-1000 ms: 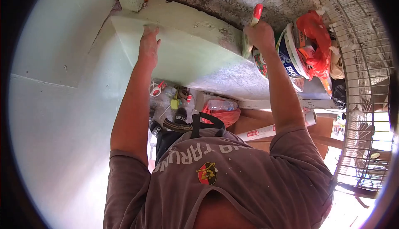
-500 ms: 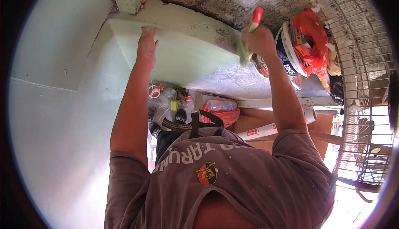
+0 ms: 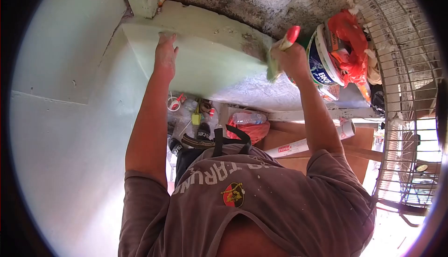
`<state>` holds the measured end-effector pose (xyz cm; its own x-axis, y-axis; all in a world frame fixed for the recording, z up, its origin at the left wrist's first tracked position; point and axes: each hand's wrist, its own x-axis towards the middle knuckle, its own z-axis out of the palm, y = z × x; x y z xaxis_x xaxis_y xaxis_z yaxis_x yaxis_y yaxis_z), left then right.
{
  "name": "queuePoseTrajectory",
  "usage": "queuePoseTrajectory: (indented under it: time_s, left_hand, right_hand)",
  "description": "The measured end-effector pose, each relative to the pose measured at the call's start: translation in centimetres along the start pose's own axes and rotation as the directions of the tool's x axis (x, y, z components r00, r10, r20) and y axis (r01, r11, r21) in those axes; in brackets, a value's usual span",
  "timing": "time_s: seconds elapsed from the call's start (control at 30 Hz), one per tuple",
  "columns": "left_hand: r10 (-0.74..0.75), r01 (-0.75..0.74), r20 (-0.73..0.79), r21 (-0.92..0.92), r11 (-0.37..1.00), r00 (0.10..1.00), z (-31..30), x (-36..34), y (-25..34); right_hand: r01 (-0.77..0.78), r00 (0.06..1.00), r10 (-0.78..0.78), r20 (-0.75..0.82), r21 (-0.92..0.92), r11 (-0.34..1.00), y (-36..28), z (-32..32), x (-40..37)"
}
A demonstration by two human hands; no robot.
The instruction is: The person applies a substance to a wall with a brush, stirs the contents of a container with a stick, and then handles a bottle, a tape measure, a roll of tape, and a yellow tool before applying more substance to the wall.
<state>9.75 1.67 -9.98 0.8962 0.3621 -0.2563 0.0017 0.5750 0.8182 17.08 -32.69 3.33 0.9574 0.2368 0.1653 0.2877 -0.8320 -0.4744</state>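
Note:
My right hand (image 3: 294, 62) is wrapped round a paintbrush (image 3: 292, 34) whose handle ends in red. Pale green bristles on the brush meet the edge of a light green ledge (image 3: 205, 49), close to where the paint gives way to bare, whitish surface. Against the same ledge, farther left, lies my left hand (image 3: 165, 56). Its fingers are extended with nothing in them, and they look smudged with paint.
Right of my brush hand stands a BKB paint bucket (image 3: 322, 65) with a red plastic bag (image 3: 352, 47) on top. A wire fan cage (image 3: 406, 117) borders the right side. Below are a green-handled tool (image 3: 196, 117), a plastic bottle (image 3: 247, 118) and a white roll (image 3: 291, 148).
My right hand and the paintbrush have shifted slightly downward, and the handle leans more to the right. My left hand stays in place.

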Motion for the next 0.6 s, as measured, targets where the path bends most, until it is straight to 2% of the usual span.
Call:
queuePoseTrajectory:
  time_s: [0.03, 0.17, 0.27, 0.3, 0.4, 0.43, 0.53, 0.6]
  left_hand:
    - [0.003, -0.003, 0.002, 0.000, 1.000, 1.000, -0.1, 0.0, 0.0]
    - [0.002, -0.002, 0.001, 0.007, 1.000, 1.000, -0.1, 0.1, -0.2]
    - [-0.007, 0.008, -0.010, 0.027, 1.000, 1.000, 0.1, -0.1, 0.1]
    - [-0.013, 0.014, -0.016, 0.038, 0.999, 1.000, 0.1, -0.2, 0.2]
    - [-0.007, 0.007, -0.006, 0.043, 0.999, 1.000, 0.1, -0.2, 0.0]
    - [0.001, -0.001, -0.004, 0.039, 0.999, 1.000, 0.2, -0.1, 0.0]
    - [0.015, -0.015, -0.005, 0.029, 0.999, 1.000, 0.1, -0.2, -0.3]
    - [0.017, -0.017, 0.000, 0.018, 1.000, 1.000, -0.1, 0.0, -0.5]
  right_hand:
    - [-0.076, 0.996, 0.075, -0.045, -0.009, 0.997, 0.8, 0.1, 0.9]
    - [0.144, 0.970, -0.125, -0.211, 0.080, 0.986, 0.3, 0.2, 2.2]
    - [-0.129, 0.976, 0.137, -0.170, 0.057, 0.990, 1.3, 2.4, -0.1]
    - [0.068, 0.985, -0.058, -0.160, 0.056, 0.996, 1.8, 2.6, -1.5]
    - [0.121, 0.990, -0.103, -0.094, 0.209, 0.970, 0.7, 0.9, -4.5]
    - [0.109, 0.992, -0.084, -0.090, 0.325, 0.939, -0.1, 0.2, -4.6]
    - [0.085, 0.990, -0.050, -0.132, 0.277, 0.957, -2.2, -1.8, -3.3]
    - [0.172, 0.971, -0.150, -0.188, 0.108, 0.979, -1.9, -1.6, -1.6]
